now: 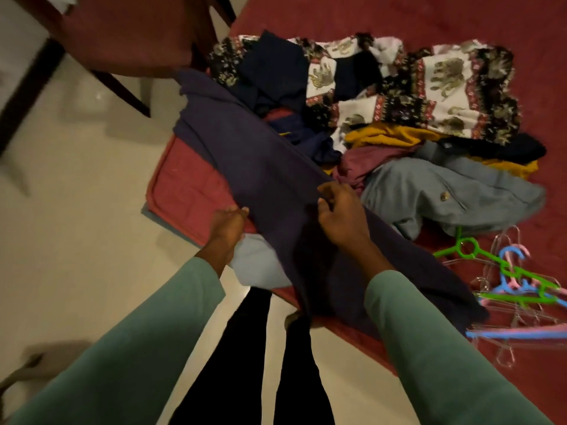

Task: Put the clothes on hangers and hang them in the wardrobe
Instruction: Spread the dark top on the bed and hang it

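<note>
Currently the dark purple garment lies spread on the bed, its long axis diagonal from far left to near right. The left hand pinches its left edge; the right hand pinches a fold mid-cloth. The hangers lie rightward, nearer the right hand

No lettering, label, brand, number or sign is being shown legibly. A small round button on the grey garment, just beyond the fingers of the right hand, is being seen too blurred for any marking to be read.
</note>
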{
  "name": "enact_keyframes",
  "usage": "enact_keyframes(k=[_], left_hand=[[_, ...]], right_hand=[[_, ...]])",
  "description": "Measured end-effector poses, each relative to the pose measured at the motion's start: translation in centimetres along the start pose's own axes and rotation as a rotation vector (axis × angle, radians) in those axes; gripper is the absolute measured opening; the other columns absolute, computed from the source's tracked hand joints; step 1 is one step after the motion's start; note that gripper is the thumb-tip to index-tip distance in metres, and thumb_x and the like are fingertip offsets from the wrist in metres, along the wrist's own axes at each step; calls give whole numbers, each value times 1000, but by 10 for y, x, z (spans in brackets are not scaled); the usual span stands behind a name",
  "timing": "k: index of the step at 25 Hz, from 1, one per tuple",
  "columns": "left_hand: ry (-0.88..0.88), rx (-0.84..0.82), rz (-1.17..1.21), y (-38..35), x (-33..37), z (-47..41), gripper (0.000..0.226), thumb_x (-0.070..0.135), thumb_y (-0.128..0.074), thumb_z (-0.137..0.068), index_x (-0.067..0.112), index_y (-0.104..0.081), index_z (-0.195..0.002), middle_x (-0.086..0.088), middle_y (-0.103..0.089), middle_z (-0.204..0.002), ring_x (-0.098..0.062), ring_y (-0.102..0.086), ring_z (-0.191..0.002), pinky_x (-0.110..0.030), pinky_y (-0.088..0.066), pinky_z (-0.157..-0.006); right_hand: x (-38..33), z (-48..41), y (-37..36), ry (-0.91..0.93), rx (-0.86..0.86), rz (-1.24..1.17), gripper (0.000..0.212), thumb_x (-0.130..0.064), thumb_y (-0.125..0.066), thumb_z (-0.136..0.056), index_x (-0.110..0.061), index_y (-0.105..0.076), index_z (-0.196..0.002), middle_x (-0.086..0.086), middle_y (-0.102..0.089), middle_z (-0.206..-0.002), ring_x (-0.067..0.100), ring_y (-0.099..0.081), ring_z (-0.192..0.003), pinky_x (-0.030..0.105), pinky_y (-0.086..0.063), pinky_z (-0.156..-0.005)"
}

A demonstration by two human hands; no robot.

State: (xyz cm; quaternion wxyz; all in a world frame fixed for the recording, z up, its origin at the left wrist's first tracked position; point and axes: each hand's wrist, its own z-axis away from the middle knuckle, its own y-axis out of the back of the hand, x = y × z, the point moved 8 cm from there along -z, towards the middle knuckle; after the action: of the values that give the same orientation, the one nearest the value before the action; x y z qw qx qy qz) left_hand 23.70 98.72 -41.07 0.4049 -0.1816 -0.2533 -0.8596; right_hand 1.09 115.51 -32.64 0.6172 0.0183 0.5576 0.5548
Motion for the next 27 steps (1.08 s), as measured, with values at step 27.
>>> enact_keyframes(k=[27], left_hand=[[-127, 226, -189, 80, 178, -161, 29, 41, -71, -92, 14, -69, -80, 1, -70, -76, -18, -64, -74, -30, -48, -71]], right_hand=[[-234, -255, -151, 433, -76, 799, 32, -33, -62, -97, -16, -64, -123, 10, -64, -119, 33, -60, -109, 41, -49, -79]])
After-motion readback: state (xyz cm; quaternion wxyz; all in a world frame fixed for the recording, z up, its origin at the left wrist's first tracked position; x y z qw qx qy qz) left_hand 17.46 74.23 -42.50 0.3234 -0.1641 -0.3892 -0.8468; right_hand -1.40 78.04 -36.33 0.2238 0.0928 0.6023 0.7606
